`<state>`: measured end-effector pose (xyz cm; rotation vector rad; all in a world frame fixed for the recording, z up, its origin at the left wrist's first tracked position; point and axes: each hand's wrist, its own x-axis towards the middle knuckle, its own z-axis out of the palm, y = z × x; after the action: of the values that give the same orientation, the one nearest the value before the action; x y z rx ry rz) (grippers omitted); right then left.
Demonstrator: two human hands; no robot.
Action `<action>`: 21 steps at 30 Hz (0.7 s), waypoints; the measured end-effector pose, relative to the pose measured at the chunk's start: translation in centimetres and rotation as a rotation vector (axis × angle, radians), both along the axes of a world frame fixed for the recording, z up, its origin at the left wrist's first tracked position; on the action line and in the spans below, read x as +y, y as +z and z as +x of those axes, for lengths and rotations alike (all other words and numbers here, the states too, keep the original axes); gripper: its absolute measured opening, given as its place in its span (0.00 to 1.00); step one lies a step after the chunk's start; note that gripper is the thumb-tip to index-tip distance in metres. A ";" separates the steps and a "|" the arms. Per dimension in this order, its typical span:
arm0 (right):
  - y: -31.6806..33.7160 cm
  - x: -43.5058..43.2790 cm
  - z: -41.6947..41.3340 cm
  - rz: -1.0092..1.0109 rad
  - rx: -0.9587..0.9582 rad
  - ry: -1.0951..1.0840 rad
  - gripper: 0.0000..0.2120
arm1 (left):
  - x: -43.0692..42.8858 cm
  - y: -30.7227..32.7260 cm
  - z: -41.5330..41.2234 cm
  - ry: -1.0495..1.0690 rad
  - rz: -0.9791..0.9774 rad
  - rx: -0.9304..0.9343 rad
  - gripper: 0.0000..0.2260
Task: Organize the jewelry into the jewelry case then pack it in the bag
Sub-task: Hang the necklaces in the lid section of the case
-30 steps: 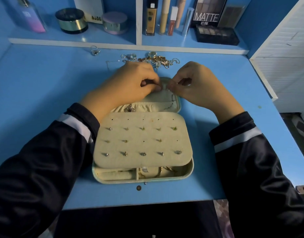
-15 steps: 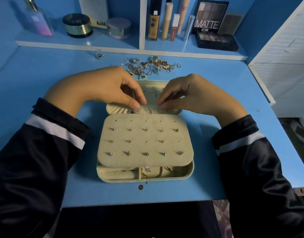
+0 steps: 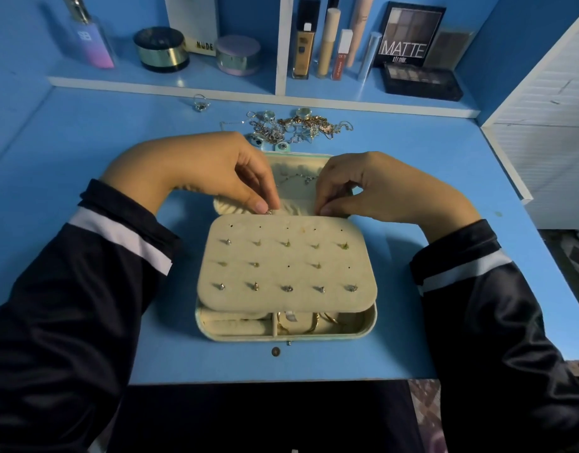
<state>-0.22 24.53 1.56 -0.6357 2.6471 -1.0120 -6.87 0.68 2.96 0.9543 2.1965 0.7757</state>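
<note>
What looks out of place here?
A small round piece and a tinier bit lie loose on the desk in front of the jewelry case. One ring sits alone by the shelf, apart from the tangled pile.

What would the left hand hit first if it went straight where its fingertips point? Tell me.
The left hand would likely meet the gathered pocket of the jewelry case, just under its fingertips; depth is unclear.
</note>
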 end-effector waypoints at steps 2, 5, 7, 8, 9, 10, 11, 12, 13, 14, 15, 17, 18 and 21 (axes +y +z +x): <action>-0.2 -0.1 0.0 0.026 0.002 -0.013 0.07 | 0.1 -0.1 0.0 -0.011 -0.004 0.014 0.09; -0.3 -0.2 0.0 0.058 0.008 -0.012 0.06 | 0.2 -0.1 0.0 -0.023 -0.010 0.031 0.07; -0.3 0.0 -0.1 0.059 0.009 -0.012 0.05 | 0.3 -0.3 0.0 -0.026 -0.025 0.051 0.06; -0.2 0.0 -0.1 0.054 0.007 -0.011 0.05 | 0.3 -0.3 -0.1 -0.025 -0.033 0.057 0.06; -0.1 0.1 0.0 0.050 0.005 -0.009 0.05 | 0.3 -0.4 -0.1 -0.023 -0.038 0.059 0.06; 0.0 0.2 0.0 0.046 0.004 -0.008 0.04 | 0.3 -0.4 -0.2 -0.021 -0.043 0.056 0.06; -0.1 0.2 0.0 0.047 0.004 -0.010 0.04 | 0.3 -0.4 -0.2 -0.018 -0.046 0.051 0.06; -0.1 0.1 0.0 0.052 0.004 -0.016 0.04 | 0.3 -0.4 -0.2 -0.013 -0.047 0.046 0.06; -0.1 0.0 0.0 0.065 0.006 -0.026 0.04 | 0.3 -0.4 -0.1 -0.006 -0.045 0.042 0.05; -0.2 -0.1 -0.1 0.083 0.008 -0.033 0.04 | 0.4 -0.4 -0.1 0.002 -0.043 0.041 0.05; -0.2 -0.3 -0.1 0.102 0.012 -0.036 0.05 | 0.4 -0.4 -0.2 0.008 -0.042 0.043 0.05; -0.2 -0.4 -0.1 0.126 0.013 -0.041 0.06 | 0.5 -0.4 -0.2 0.025 -0.038 0.048 0.05; -0.2 -0.4 -0.1 0.126 0.016 -0.054 0.07 | 0.6 -0.5 -0.2 0.036 -0.025 0.051 0.05; -0.4 -0.2 -0.4 0.082 0.083 -0.130 0.08 | 0.7 -0.7 -0.3 0.094 0.055 0.072 0.05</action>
<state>-0.58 24.29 1.18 -0.5040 2.8178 -0.9238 -7.18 1.42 2.22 0.9238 2.3073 0.8615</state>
